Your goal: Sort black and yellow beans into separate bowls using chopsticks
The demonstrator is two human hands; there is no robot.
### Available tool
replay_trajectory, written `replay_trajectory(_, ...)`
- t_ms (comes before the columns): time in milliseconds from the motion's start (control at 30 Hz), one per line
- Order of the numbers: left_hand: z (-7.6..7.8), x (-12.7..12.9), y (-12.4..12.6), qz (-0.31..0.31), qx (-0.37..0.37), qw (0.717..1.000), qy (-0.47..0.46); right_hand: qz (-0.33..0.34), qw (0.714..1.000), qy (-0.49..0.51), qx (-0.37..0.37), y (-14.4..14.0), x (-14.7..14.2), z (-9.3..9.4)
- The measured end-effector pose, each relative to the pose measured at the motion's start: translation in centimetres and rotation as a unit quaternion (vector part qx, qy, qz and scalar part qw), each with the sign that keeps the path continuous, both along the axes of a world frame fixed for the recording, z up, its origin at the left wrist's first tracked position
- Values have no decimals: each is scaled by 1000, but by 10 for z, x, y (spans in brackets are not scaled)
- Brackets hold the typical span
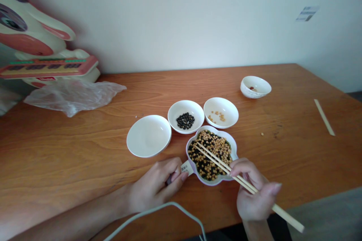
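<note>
Over the mixed-bean dish [211, 155], my right hand [254, 192] pinches the chopsticks [226, 165], tips among the beans; my left hand [158, 186] grips the dish's handle. Round beans could slip and roll across the table [85, 139].

A home: wooden dining table [85, 147], small bowls [148, 135], toy [36, 45].

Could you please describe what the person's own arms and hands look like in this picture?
Both are bare: the left hand and its forearm show no sleeve, glove, ring or watch, and the right hand is likewise uncovered, its wrist cut off at the frame's edge. Fingernails look short and unpainted.
</note>
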State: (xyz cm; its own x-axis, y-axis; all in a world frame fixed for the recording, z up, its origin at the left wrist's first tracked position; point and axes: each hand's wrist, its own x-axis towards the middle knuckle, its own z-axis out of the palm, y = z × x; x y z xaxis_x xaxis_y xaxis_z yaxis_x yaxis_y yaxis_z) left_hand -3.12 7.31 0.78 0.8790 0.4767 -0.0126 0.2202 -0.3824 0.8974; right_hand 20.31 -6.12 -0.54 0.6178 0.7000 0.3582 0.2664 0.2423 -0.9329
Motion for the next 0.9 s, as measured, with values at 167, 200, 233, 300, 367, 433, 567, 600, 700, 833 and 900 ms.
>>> replay_trajectory(167, -1, 0, 1, -4, -3, 1000, 7, 6, 1000, 0, 2, 0, -1, -2)
replay_trajectory(200, -1, 0, 1, -4, -4, 1000, 6, 6, 1000, 2, 3, -1, -1, -3)
replay_trajectory(233, -1, 0, 1, -5, -5, 1000, 5, 6, 1000, 4, 3, -1, -1, -3)
replay_trajectory(300, -1, 0, 1, -4, -5, 1000, 6, 6, 1000, 8, 5, -1, -2, -4)
replay_trajectory(367, -1, 0, 0, -4, -5, 1000, 9, 4, 1000, 10, 7, -2, -1, -4)
replay_trajectory(433, 0, 0, 0, -4, -5, 1000, 8, -4, 1000, 11, 8, -2, -2, -4)
replay_trajectory(567, 0, -1, 0, -2, -1, 1000, 11, -15, 1000, 14, 12, 0, -2, -2)
replay_trajectory(600, 0, -1, 0, -2, -1, 1000, 12, -14, 1000, 14, 17, 0, -2, -1)
replay_trajectory(700, 0, 0, 0, 0, -2, 1000, 10, -8, 1000, 8, 23, 1, -1, 1)
replay_trajectory(833, 0, 0, -1, 8, -2, 1000, 0, -11, 1000, -3, 0, 0, 0, 2)
replay_trajectory(900, 0, 0, 0, 7, -3, 1000, -1, -6, 1000, -9, -6, 0, 0, 2)
